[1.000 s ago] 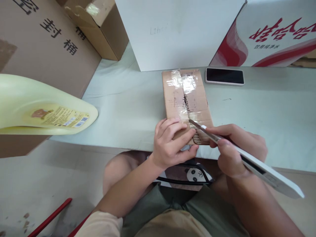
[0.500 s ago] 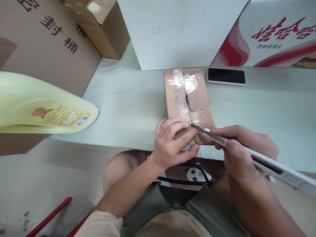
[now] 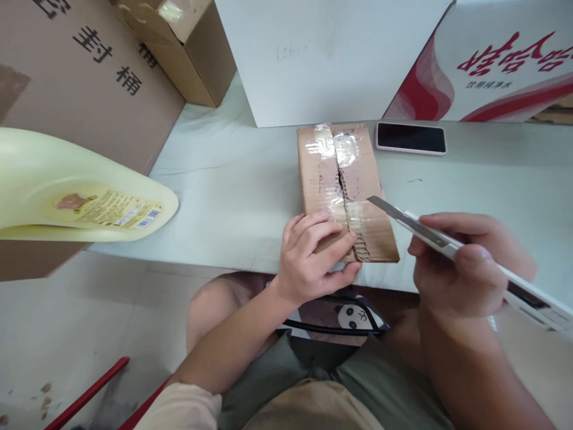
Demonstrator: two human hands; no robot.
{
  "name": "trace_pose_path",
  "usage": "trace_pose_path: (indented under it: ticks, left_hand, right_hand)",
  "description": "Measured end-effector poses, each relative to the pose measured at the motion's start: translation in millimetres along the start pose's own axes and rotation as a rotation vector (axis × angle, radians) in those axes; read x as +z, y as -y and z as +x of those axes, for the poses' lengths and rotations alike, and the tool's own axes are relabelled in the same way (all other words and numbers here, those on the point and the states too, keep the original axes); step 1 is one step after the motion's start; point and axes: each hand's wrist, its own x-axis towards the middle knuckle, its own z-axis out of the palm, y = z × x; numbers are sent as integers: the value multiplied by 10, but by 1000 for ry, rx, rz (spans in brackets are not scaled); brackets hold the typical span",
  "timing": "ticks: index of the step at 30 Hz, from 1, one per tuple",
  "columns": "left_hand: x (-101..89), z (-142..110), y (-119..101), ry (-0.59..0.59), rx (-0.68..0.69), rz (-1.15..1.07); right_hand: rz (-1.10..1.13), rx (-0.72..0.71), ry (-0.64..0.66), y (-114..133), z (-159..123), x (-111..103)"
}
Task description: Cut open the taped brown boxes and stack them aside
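Observation:
A small brown cardboard box [image 3: 320, 164] lies on the table, its top seam slit along much of its length between strips of clear tape. My left hand [image 3: 311, 257] rests on the box's near left part, fingers curled over the top and thumb at the near edge, holding it. In my right hand [image 3: 470, 263] is a white utility knife [image 3: 441, 242], gripped along its handle. The knife's bare blade points up and left; its tip is over the right half of the box, clear of the seam. Whether the tip touches the cardboard I cannot tell.
A phone [image 3: 410, 138] lies right of the box. Behind stand a white box [image 3: 326, 65] and a red-and-white carton [image 3: 492, 89]. Brown cartons [image 3: 206, 65] and a large pale yellow bottle [image 3: 89, 185] are on the left. Beneath the table's edge shows a panda-print item [image 3: 353, 316].
My right hand has drawn the knife up and to the right, lifting its tip out of the seam near my left fingers. My left hand stays on the box.

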Motion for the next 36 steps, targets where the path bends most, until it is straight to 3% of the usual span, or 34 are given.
trace_pose_path:
  ticks: [6,9,11,16,20,27,34,36]
  left_hand:
    - [9,-8,17,-11,24,-24]
    - [10,-14,19,-5,18,-28]
    - [8,-15,18,3,16,-26]
    - [11,-14,3,-11,13,-16]
    - [23,-28,12,-19,0,-32]
    - [-24,44,141,-27,-77,-115]
    - [-322,63,462,40,-272,-153]
    - [-397,62,581,-99,-411,-91]
  right_hand:
    - [40,65,22,40,5,42]
    - [59,10,-87,-131,27,98]
    - [-59,-4,-87,-336,50,98]
    - [-632,159,201,-900,83,-20]
    - [-733,266,460,-1131,53,-26]
    - [-760,286,504,-1133,6,62]
    - [-616,227,530,-1032,-12,92]
    - [-552,227,580,-997,-25,119]
